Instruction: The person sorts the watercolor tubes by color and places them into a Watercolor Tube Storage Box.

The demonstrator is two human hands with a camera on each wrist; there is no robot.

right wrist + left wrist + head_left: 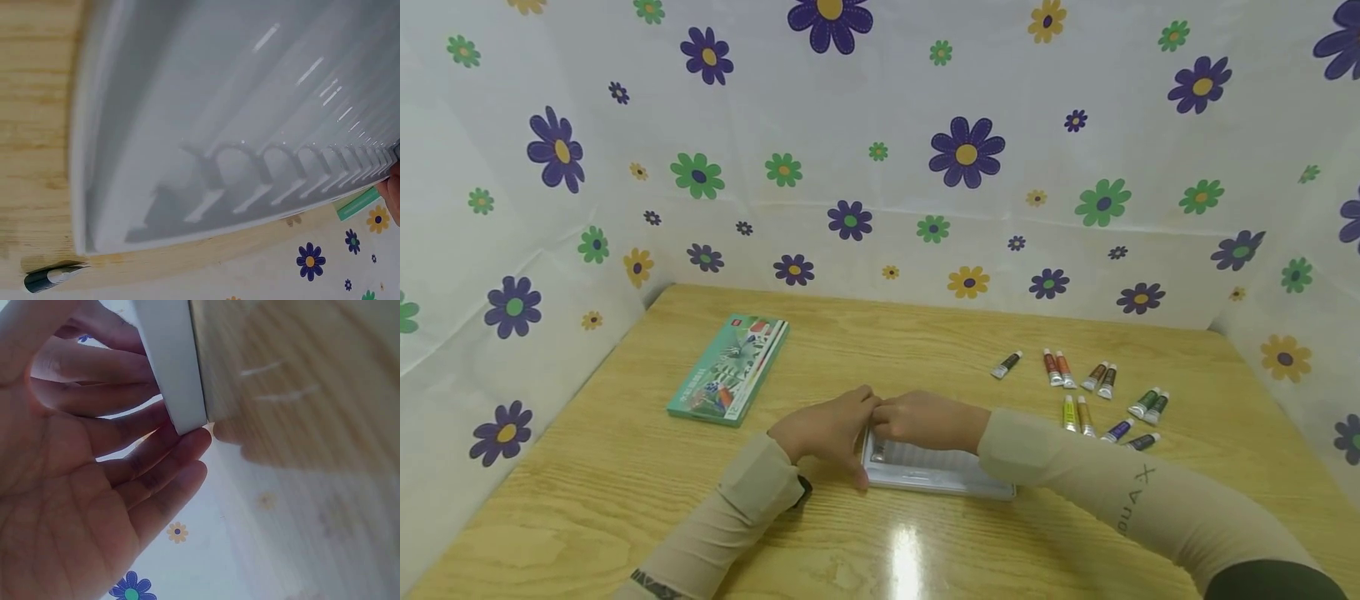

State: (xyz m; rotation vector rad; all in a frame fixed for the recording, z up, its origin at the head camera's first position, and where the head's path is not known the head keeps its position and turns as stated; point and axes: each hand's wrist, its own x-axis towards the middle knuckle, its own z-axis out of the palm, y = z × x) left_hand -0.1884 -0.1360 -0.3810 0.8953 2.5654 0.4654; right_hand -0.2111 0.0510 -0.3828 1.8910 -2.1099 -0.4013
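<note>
A white plastic tray (936, 477) with a row of ribbed slots lies on the table before me. My left hand (831, 425) holds its left end, thumb at the near corner and fingers at the far side. In the left wrist view, fingers (181, 450) touch the corner of the tray (175, 369). My right hand (928, 418) reaches across the tray with curled fingers at its left end. Below these fingers shows the silver end of a paint tube (878, 452) in the leftmost part; the rest is hidden. The tray's slots (240, 169) near the right wrist hold nothing.
Several small paint tubes lie on the right, among them a red one (1051, 367), a yellow one (1069, 412) and a purple one (1117, 430). A dark tube (1007, 364) lies apart. A flat teal box (730, 371) lies at the left. Flowered cloth (880, 167) encloses the table.
</note>
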